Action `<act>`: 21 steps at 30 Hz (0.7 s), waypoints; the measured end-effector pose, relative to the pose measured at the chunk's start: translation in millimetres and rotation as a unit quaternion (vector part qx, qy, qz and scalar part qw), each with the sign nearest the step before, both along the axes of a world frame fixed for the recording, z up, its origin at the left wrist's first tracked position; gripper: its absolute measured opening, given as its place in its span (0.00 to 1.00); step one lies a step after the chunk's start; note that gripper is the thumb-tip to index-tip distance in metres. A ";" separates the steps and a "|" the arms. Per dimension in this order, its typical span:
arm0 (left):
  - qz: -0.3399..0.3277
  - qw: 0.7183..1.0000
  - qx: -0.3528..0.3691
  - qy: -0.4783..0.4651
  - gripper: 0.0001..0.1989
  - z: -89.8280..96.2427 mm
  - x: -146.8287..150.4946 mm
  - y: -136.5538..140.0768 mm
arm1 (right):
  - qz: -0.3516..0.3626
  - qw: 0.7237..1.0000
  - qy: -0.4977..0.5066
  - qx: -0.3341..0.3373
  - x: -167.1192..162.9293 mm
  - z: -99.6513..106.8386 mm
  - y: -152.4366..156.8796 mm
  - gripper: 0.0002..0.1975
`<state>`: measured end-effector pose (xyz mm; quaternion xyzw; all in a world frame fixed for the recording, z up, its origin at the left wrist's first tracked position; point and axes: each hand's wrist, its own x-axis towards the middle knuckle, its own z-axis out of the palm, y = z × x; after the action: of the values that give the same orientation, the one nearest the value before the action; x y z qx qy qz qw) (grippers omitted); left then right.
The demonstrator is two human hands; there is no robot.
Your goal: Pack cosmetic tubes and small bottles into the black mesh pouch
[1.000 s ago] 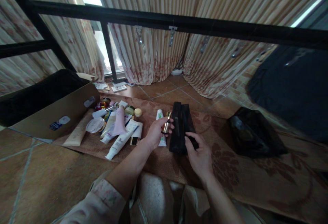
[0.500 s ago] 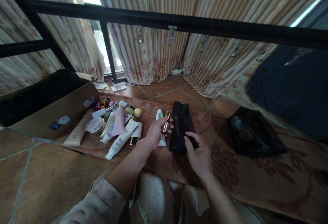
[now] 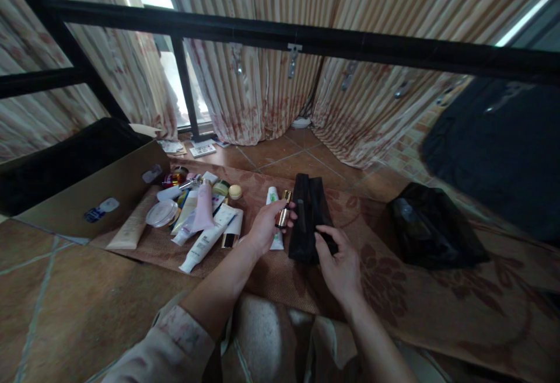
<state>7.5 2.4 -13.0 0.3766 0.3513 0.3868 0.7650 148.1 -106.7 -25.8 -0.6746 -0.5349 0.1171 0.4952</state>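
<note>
My left hand (image 3: 265, 226) is closed around a shiny gold lipstick tube (image 3: 283, 215). Behind that hand, a white tube with green print (image 3: 272, 195) lies on the mat, partly covered by the fingers. Just to the right is a dark mesh pouch (image 3: 301, 219), long and narrow, with a slit down its top. My right hand (image 3: 339, 260) grips the pouch's near right edge between thumb and fingers; the fingertips are partly lost against the black fabric. Left of my hands is a pile of cosmetics, among them a pink tube (image 3: 204, 205) and a white tube (image 3: 207, 240).
A patterned brown mat (image 3: 280, 278) lies under everything. At the left stands a cardboard box (image 3: 126, 176) with a dark lining. A second black bag (image 3: 437, 228) sits to the right. Overhead a black metal bar (image 3: 262, 35) crosses before striped curtains (image 3: 271, 91).
</note>
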 end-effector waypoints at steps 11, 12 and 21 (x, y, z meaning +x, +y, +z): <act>0.014 1.000 0.008 0.003 0.18 1.5 0.3 -0.8 | -0.001 1.000 -0.001 -0.001 0.0 1.1 -0.1 0.12; 0.018 1.000 0.008 0.002 0.19 1.9 0.3 -0.8 | -0.002 1.000 -0.001 -0.002 -0.2 1.4 -0.2 0.12; 0.060 0.998 -0.002 -0.007 0.17 4.7 -0.1 -0.1 | -0.001 1.000 -0.004 -0.002 0.7 0.8 -0.3 0.13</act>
<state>7.4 2.3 -8.4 0.3507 0.3684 0.4342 0.7434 148.8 -107.0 -24.9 -0.6763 -0.5363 0.1152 0.4916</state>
